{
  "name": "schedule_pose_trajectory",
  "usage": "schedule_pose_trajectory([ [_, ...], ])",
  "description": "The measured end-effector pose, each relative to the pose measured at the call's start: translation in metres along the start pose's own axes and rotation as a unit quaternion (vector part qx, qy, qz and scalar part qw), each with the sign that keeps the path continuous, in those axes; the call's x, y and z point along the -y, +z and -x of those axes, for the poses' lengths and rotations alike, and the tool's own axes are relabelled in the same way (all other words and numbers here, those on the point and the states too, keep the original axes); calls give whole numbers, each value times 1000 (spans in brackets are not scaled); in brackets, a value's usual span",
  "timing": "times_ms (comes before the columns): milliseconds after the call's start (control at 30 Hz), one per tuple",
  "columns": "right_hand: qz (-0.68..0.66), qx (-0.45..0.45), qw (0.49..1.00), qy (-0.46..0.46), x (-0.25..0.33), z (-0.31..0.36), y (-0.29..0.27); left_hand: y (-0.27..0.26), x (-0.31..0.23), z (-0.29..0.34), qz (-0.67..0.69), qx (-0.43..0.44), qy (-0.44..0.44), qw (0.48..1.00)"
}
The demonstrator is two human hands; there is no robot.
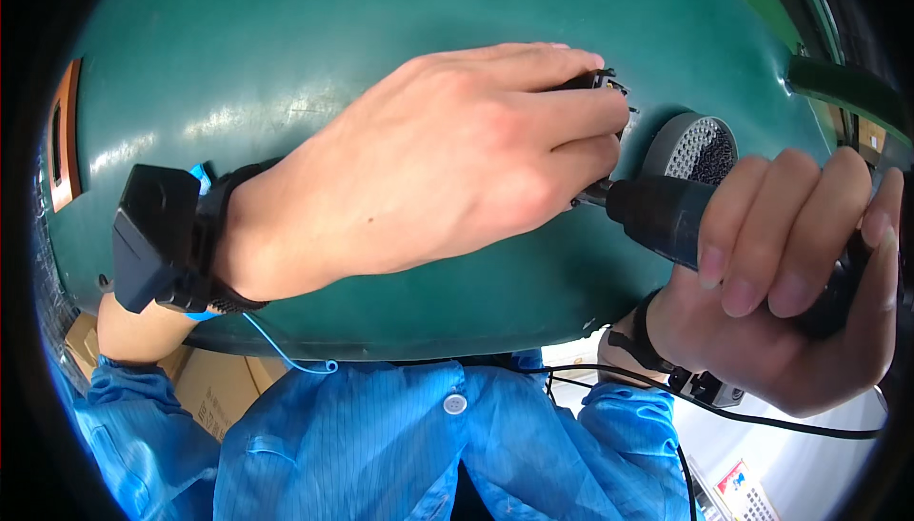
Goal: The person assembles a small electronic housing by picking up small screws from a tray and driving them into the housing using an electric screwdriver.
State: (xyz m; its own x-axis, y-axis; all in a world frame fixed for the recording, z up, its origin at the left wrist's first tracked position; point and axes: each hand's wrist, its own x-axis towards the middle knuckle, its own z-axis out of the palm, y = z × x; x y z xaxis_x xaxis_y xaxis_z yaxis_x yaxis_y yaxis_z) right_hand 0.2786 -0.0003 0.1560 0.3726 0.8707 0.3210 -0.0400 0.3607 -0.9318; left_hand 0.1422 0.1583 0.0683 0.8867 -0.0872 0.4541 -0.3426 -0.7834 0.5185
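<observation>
My left fingers grasp a small black part over the smooth green counter; my right fingers grip a black cylindrical driver. Nearby, a round grey dish contains small dark pieces.

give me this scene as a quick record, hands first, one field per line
left hand: closed around a small black part, mostly hidden
right hand: gripping a dark handheld tool
tool tip: points in under the left hand; contact hidden
nearby: round grey dish with small dark pieces
surface: green tabletop
clothing: blue garment
</observation>
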Motion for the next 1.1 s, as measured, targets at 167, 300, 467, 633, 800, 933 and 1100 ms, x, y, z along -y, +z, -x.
schedule_pose_trajectory([
  [167, -2, 4, 1000, -13, -2, 0, 0, 1, 0, 0, 12, 0, -3, 1000],
  [300, -1, 5, 1000, -9, -4, 2, 3, -1, -2, -2, 18, 27, -9, 999],
  [467, -3, 5, 1000, -6, -8, 4, 9, -2, -4, 1, 18, 44, -18, 999],
  [633, 6, -5, 1000, -1, -9, 1, 12, -2, 3, 0, 15, 28, -11, 999],
  [800, 20, -28, 999, -19, -5, -3, 12, -8, 6, -10, 14, 11, 9, 1000],
  [933, 37, -93, 994, -52, -11, 6, 21, -5, -3, -8, -10, 47, 14, 999],
  [1100, -61, -186, 974, -113, 0, 18, -26, -10, 7, -24, -7, 96, 25, 995],
])
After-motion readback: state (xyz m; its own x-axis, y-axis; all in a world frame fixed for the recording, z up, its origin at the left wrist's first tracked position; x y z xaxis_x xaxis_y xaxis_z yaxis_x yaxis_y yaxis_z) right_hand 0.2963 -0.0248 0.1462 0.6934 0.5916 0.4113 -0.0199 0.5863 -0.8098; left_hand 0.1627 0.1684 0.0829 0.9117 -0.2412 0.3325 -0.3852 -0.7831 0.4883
